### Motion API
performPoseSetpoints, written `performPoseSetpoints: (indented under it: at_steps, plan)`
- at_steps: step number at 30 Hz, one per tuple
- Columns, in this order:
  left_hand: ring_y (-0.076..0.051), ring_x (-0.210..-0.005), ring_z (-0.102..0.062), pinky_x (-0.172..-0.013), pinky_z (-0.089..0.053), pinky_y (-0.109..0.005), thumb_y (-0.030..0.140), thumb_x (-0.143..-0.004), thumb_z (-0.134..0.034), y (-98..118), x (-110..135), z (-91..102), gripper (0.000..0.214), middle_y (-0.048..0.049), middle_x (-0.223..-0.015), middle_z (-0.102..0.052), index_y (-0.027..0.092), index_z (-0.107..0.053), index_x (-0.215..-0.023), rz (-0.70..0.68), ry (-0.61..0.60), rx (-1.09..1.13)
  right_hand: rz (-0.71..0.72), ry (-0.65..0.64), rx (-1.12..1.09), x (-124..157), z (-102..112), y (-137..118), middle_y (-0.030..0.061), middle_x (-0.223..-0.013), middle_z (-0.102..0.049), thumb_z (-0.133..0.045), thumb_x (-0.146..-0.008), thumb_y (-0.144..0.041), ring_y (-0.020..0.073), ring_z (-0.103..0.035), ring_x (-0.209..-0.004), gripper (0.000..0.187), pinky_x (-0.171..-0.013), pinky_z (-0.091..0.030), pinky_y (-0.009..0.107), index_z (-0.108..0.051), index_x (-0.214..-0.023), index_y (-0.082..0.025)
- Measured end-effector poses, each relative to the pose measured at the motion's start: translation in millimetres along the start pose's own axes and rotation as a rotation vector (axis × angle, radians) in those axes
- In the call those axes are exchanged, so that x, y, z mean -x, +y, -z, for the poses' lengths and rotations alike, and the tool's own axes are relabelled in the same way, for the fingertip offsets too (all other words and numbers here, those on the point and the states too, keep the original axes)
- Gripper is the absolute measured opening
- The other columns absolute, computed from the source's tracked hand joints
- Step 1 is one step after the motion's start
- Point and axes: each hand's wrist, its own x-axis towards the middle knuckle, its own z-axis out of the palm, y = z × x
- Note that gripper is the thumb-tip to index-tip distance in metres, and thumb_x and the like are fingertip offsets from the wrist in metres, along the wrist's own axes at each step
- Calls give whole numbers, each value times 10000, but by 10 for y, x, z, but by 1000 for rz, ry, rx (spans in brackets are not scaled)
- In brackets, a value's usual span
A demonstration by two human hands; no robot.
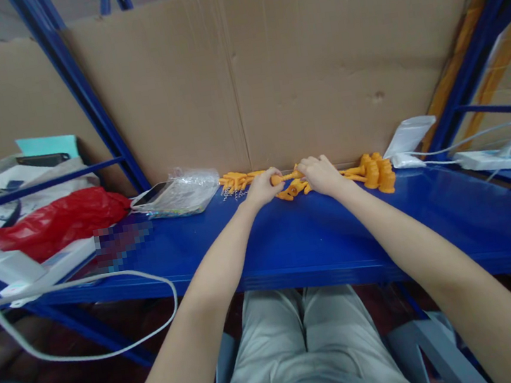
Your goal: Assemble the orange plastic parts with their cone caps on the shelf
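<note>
Both my arms reach forward over a blue shelf [292, 243] to its back edge. My left hand [263, 187] is closed round the end of a small orange plastic piece [285, 178]. My right hand [321, 174] is closed on the other end of the same piece. More loose orange pieces [294, 191] lie under and between the hands. A row of orange pieces [235, 181] lies to the left, and a pile of them [376, 172] to the right.
A cardboard sheet [289, 65] walls the back of the shelf. A clear plastic bag [183, 192] and a phone [153, 194] lie at left, beside a red bag [56, 222]. White pouch [407, 133], cables and a power strip [504, 157] are at right. Blue uprights [82, 96] flank the bay.
</note>
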Motion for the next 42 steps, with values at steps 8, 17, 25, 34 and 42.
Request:
performPoseSetpoints:
  at_steps: [8,17,25,34,42]
  plan:
    - [-116,-594,-512,-589,-372,-223,193,-736,-685,88,-11,-12,151,56,-615,-536,167,-631,-875,12,13,135,-13,123,46,-3,-9,33,169,-1071,-682,-326,-978,-87,291,-559,-1046,331,-836,-294,375,-606,-1148,-129]
    - [-115,-579,-528,-587,-403,-227,217,-758,-666,20,-13,-43,123,42,-636,-577,165,-637,-866,6,38,175,32,101,-48,-10,-31,79,192,-1153,-699,-442,-986,-238,310,-584,-1104,292,-928,-305,409,-589,-1206,-115]
    - [-155,-674,-595,-664,-415,-250,224,-770,-683,-46,-2,-88,171,14,-728,-666,194,-687,-938,-159,1,-90,15,-167,-158,-36,-71,38,157,-1243,-692,-434,-1011,-220,289,-614,-1176,231,-844,-360,349,-624,-1127,-160]
    - [-164,-671,-589,-657,-409,-256,267,-760,-682,1,12,-63,193,2,-741,-675,205,-699,-941,-97,-20,-125,32,-65,-75,-15,-11,23,158,-1116,-726,-558,-945,-220,290,-644,-1078,206,-817,-330,351,-616,-1129,-149]
    - [-156,-644,-554,-633,-396,-251,265,-716,-688,35,-12,-96,184,15,-675,-629,191,-675,-885,10,-30,-26,44,39,18,-19,-19,7,153,-1070,-731,-517,-933,-163,283,-626,-1030,214,-797,-273,351,-599,-1130,-159]
